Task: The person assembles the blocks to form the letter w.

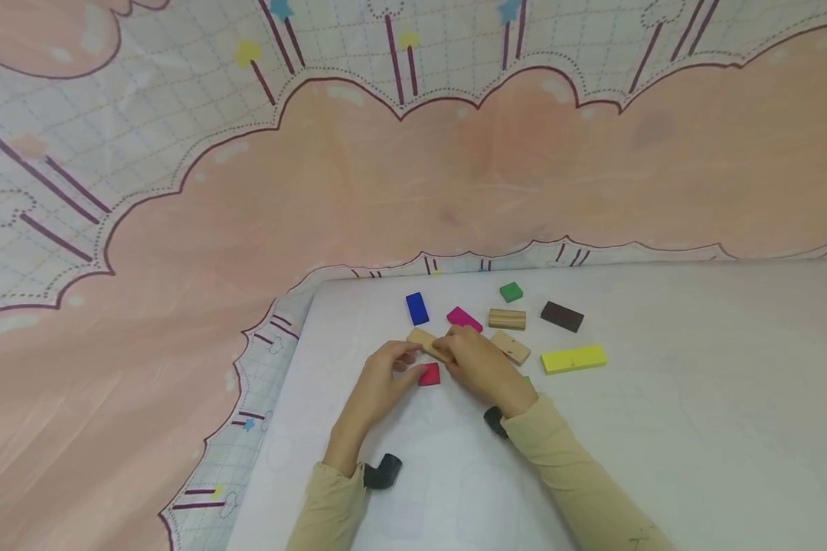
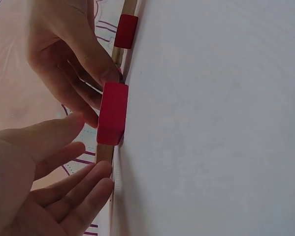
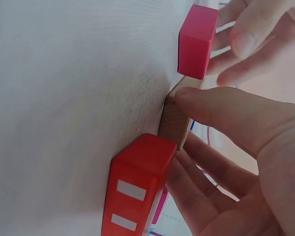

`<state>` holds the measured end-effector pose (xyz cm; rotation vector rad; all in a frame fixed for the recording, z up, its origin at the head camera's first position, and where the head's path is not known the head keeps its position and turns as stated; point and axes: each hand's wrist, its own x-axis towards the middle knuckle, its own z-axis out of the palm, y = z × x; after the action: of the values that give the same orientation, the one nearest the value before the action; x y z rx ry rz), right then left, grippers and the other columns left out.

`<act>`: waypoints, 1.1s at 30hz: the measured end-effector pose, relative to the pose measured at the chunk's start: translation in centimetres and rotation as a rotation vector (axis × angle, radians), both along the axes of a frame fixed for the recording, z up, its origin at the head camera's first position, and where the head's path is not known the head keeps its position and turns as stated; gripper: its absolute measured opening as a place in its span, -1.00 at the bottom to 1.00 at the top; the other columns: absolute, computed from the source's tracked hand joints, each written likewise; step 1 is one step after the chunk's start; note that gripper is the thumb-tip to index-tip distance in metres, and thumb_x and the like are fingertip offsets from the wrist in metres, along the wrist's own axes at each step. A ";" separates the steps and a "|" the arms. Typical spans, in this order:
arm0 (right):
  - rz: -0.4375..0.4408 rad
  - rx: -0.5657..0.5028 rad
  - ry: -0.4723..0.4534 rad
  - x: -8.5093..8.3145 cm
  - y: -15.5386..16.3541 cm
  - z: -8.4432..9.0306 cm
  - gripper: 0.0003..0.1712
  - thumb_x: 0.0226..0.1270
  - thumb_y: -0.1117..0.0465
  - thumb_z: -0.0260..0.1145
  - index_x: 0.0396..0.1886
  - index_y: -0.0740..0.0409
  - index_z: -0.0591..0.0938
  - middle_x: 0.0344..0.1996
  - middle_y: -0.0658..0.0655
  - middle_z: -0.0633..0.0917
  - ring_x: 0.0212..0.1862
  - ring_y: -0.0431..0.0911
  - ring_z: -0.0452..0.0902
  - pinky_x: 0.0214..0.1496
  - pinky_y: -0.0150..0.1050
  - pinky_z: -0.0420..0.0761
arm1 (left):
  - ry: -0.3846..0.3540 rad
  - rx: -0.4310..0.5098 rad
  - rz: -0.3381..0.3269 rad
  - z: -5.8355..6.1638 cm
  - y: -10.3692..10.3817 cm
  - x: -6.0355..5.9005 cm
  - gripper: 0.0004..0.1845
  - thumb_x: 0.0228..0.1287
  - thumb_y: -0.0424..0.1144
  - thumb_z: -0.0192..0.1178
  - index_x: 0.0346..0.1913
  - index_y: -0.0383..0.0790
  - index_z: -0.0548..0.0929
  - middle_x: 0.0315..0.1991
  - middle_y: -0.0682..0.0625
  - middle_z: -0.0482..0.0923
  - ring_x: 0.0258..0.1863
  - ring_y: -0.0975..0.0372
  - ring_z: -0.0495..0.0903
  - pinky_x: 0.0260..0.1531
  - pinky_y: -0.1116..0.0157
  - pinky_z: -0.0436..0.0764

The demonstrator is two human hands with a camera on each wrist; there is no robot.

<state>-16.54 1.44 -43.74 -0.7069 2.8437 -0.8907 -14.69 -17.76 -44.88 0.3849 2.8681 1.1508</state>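
A plain wooden block [image 1: 426,343] lies flat on the white table between the two hands. My right hand [image 1: 481,366] pinches its right end, the thumb on the near edge and the fingers behind it, as the right wrist view shows. Around the block's left end, my left hand [image 1: 380,383] is spread with relaxed, bent fingers and holds nothing. A pinkish-red block [image 1: 429,374] stands just in front of the wooden one, close to the left thumb. Beside the right fingers is a red block [image 3: 140,172] with white rectangles, hidden in the head view.
Behind the hands lie a blue block [image 1: 417,308], a magenta block [image 1: 464,318], a green block [image 1: 511,291] and a striped wooden block [image 1: 507,319]. Farther right are a dark brown block [image 1: 562,316], another wooden block [image 1: 511,347] and a long yellow block [image 1: 574,359].
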 end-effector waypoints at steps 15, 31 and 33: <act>0.001 0.001 -0.018 0.0 0.0 -0.1 -0.67 0.25 0.34 0.43 0.03 0.19 0.72 -0.25 0.09 0.62 -0.23 -0.12 0.48 -0.06 -0.25 0.70 | 0.003 -0.066 0.052 0.1 0.4 -1.3 -0.60 0.32 -0.24 0.32 0.17 -0.31 0.63 -0.03 -0.11 0.58 -0.18 0.15 0.64 -0.09 0.21 0.70; 0.041 0.001 0.013 0.0 0.0 -0.1 -0.65 0.22 0.36 0.45 0.03 0.25 0.71 -0.22 0.15 0.65 -0.18 -0.09 0.54 -0.01 -0.25 0.70 | -0.023 -0.096 0.033 0.5 0.6 -1.7 -0.57 0.31 -0.22 0.33 0.21 -0.26 0.62 0.06 -0.09 0.56 -0.19 0.17 0.61 -0.12 0.20 0.67; 0.045 0.003 0.016 0.0 0.0 -0.1 -0.65 0.22 0.36 0.45 0.03 0.26 0.71 -0.22 0.16 0.65 -0.18 -0.09 0.54 0.00 -0.24 0.70 | -0.033 -0.099 0.032 0.5 0.6 -1.7 -0.54 0.29 -0.21 0.35 0.22 -0.24 0.61 0.07 -0.08 0.55 -0.18 0.17 0.60 -0.12 0.20 0.67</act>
<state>-16.54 1.41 -43.89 -0.7780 2.8300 -0.8780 -16.42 -17.12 -44.37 0.3146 2.8988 1.0041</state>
